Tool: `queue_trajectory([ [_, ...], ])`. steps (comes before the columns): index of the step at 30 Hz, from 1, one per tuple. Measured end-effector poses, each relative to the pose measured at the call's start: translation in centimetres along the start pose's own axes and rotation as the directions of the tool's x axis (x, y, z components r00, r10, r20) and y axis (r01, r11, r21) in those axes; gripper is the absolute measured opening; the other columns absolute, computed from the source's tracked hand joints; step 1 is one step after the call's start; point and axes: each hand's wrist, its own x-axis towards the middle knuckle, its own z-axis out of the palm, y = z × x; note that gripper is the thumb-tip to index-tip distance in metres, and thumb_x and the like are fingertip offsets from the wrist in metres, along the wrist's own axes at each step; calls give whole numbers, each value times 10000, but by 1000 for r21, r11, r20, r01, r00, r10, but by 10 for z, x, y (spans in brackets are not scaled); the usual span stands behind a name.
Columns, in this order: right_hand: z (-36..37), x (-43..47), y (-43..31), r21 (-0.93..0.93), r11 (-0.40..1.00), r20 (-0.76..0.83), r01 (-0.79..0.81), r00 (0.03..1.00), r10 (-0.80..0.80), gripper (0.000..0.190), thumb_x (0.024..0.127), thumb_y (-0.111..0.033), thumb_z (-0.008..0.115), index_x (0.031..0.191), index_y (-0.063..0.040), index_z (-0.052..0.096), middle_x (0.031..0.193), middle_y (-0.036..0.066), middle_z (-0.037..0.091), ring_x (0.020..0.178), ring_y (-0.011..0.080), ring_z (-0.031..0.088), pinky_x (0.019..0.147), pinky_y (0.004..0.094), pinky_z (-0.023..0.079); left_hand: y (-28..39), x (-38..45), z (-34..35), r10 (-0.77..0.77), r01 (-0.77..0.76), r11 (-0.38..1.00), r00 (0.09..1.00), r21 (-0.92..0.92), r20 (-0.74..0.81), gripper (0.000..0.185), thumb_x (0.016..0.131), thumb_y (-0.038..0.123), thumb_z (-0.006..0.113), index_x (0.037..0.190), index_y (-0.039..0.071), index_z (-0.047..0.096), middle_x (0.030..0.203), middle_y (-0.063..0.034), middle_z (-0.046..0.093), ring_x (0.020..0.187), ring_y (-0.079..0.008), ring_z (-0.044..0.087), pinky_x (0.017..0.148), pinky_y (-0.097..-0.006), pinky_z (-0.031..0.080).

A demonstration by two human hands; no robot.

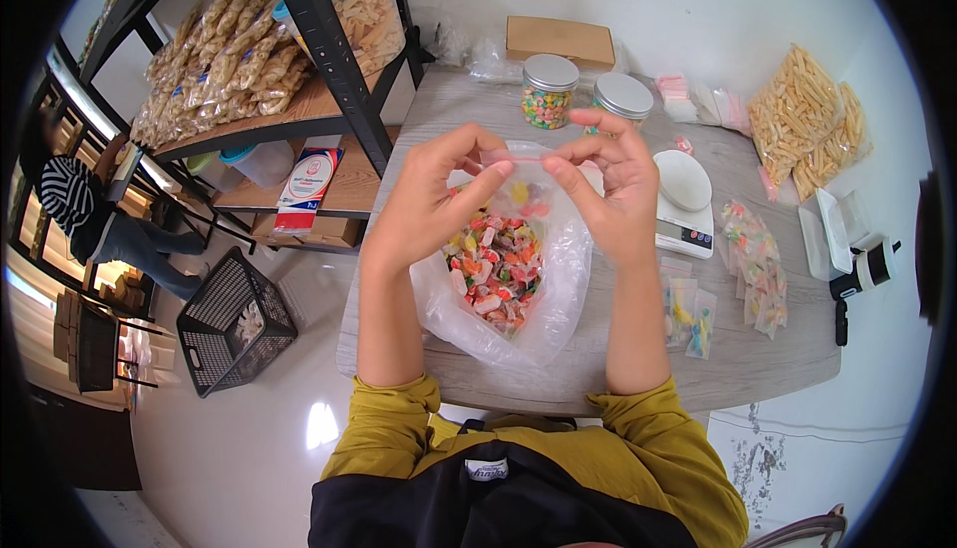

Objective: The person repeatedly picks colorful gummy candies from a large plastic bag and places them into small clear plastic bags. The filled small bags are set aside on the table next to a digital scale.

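Note:
Between my two hands hangs a small clear zip bag (522, 187) with a few wrapped candies in its lower part. My left hand (447, 193) pinches the bag's top edge at its left end, thumb against fingers. At the other end, my right hand (607, 178) grips the same edge between thumb and forefinger, its other fingers raised. Directly below lies a large translucent plastic bag (562, 309), its mouth spread wide. Colourful wrapped candies (497, 267) fill it. Whether the zip strip is fully pressed together cannot be made out.
On the wooden table (635, 368) stand a white digital scale (684, 196), filled candy packets (755, 267), a lidded candy jar (550, 92) and snack bags (796, 118). A metal-framed shelf (329, 47) borders the left. A black crate (235, 323) sits on the floor; a person (90, 204) stands beyond.

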Motion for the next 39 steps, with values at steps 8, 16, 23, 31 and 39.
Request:
queue_trajectory([
  [8, 9, 1, 1, 19, 999, 11, 45, 999, -45, 374, 765, -49, 701, 1104, -27, 545, 814, 22, 674, 774, 66, 572, 696, 238, 402, -1, 1, -1, 57, -57, 997, 998, 55, -8, 94, 828, 69, 613, 803, -7, 564, 726, -66, 572, 694, -158, 535, 646, -281, 432],
  [16, 10, 0, 5, -35, 996, 46, 83, 996, -82, 358, 764, -34, 683, 1098, -36, 553, 801, 9, 661, 737, 64, 562, 682, 246, 388, 5, 3, -1, 55, -60, 987, 998, 150, 36, 66, 811, 50, 615, 823, -12, 595, 789, -62, 601, 736, -139, 553, 685, -276, 435],
  [23, 18, -1, 0, -33, 998, 59, 56, 997, -54, 392, 740, -19, 668, 1114, -35, 552, 786, 3, 652, 776, 69, 564, 707, 248, 387, 3, 0, -2, 134, -135, 983, 991, 125, 17, 103, 769, 70, 647, 810, -6, 590, 799, -103, 606, 736, -227, 577, 659, -325, 450],
  [31, 24, -15, -19, -58, 985, 132, 161, 979, -152, 381, 722, 24, 663, 1086, -30, 564, 784, 25, 668, 787, 97, 604, 788, 272, 432, 39, -18, -19, 106, -122, 965, 991, 230, 82, 90, 755, 41, 655, 814, -3, 603, 810, -87, 626, 775, -205, 594, 707, -309, 453],
  [39, 25, -18, -39, -98, 977, 260, 190, 952, -160, 408, 694, 13, 733, 1073, -1, 582, 753, 50, 698, 769, 117, 643, 791, 273, 458, 47, -46, -27, 143, -159, 918, 987, 364, 72, 137, 761, 119, 717, 794, 43, 608, 764, -52, 604, 726, -221, 561, 681, -324, 413],
])
